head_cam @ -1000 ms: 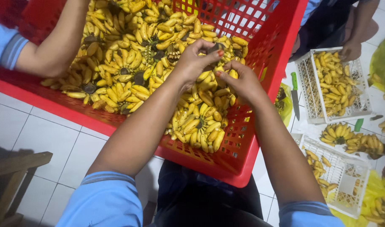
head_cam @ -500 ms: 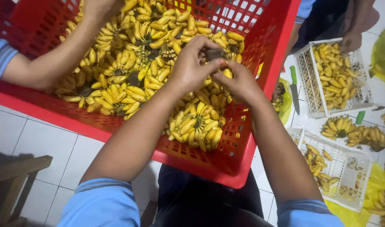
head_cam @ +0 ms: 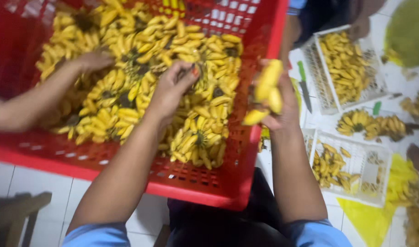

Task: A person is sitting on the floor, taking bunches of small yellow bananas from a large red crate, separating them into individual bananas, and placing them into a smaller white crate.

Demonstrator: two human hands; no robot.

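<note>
A big red plastic crate (head_cam: pixel 209 183) holds several bunches of small yellow bananas (head_cam: pixel 195 137). My left hand (head_cam: pixel 173 89) reaches into the crate and rests on the bananas near the middle, fingers curled over them. My right hand (head_cam: pixel 278 107) is lifted over the crate's right rim and grips a small cluster of bananas (head_cam: pixel 266 91), two or three fruits showing. Another person's hand (head_cam: pixel 90 61) and forearm come in from the left and touch bananas in the crate.
To the right, on the white tiled floor, stand white plastic baskets (head_cam: pixel 355 50) (head_cam: pixel 374 160) with loose bananas, a green-handled knife (head_cam: pixel 304 89) between crate and basket, banana bunches (head_cam: pixel 369 123) and yellow sheets (head_cam: pixel 374 215). A wooden stool edge (head_cam: pixel 17 210) sits lower left.
My right hand has pulled away from my left, moving right and out over the crate rim with a small banana cluster. The other person's hand has shifted down onto the bananas.
</note>
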